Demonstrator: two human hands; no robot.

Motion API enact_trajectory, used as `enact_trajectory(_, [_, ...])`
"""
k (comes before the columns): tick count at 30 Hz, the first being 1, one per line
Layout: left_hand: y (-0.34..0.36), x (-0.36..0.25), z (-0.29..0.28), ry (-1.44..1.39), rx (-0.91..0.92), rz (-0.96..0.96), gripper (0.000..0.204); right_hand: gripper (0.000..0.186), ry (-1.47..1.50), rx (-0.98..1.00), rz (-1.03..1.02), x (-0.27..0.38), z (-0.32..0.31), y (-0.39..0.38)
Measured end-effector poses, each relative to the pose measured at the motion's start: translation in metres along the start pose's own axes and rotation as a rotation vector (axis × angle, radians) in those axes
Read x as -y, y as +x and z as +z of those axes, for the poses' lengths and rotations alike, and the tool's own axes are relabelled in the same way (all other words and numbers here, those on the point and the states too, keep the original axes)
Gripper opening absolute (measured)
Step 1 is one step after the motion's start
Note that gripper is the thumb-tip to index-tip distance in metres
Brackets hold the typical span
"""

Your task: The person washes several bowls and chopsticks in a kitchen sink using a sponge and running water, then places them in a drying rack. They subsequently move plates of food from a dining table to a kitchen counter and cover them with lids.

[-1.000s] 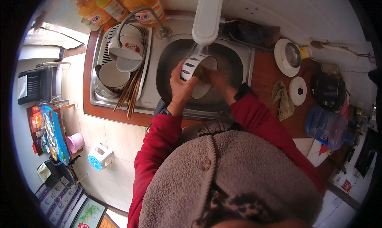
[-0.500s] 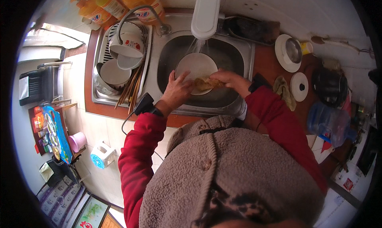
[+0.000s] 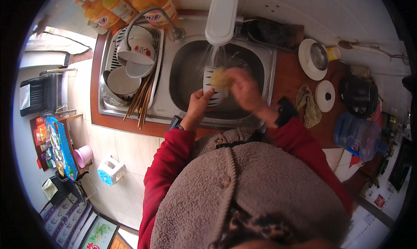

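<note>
A brown fleece garment with a cord-like edge (image 3: 229, 175) is nearest, with red sleeves reaching out on either side. The left hand (image 3: 199, 104) grips a white round bowl with dark leaf-shaped marks (image 3: 218, 97), its thumb on the patterned outside. The right hand (image 3: 247, 90), blurred, is closed on a yellowish scrubbing pad (image 3: 221, 78) that lies against the bowl. The bowl is tilted on its side in the grey metal sink (image 3: 184, 68), under water spraying from a long white faucet (image 3: 221, 21); faint, unreadable marking shows on the sink's front rim. Left of the basin, brown wooden chopsticks (image 3: 142, 102) lean beside a white rack of stacked bowls (image 3: 161, 44). On the red-brown surface (image 3: 284, 79) to the right lie a crumpled olive cloth (image 3: 309, 110) and a white round lid with a black knob (image 3: 325, 100); near them is a clear blue plastic jug (image 3: 356, 138). Behind the rack, orange plastic bottles (image 3: 156, 3) carry printed labels with bold lettering. Farther off, on the left, a picture panel with green leaves (image 3: 100, 231) bears red writing
</note>
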State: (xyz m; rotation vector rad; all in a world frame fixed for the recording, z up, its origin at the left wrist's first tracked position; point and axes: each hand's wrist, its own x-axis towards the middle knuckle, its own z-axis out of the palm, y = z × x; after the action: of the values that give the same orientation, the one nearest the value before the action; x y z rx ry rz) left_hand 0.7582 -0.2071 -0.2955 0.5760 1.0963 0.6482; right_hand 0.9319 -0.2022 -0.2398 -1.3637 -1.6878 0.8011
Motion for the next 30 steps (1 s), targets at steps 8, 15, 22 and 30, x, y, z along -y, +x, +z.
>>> enact_trajectory(8, [-0.023,-0.028,0.013,0.314,-0.025,0.116,0.024,0.026,0.173,0.135,0.248,-0.041,0.046,0.042])
enact_trajectory(15, [-0.039,-0.059,0.012,-0.283,0.159,0.005,0.037,0.031,1.256,-0.036,1.118,-0.078,0.033,0.016])
enact_trajectory(22, [-0.006,-0.043,0.021,-0.855,0.231,-0.023,0.045,0.035,1.098,-0.41,0.813,-0.059,0.055,-0.025])
enact_trajectory(30, [0.002,-0.014,0.03,-0.441,-0.13,0.025,0.035,0.031,0.042,-0.1,0.045,-0.018,0.059,0.01])
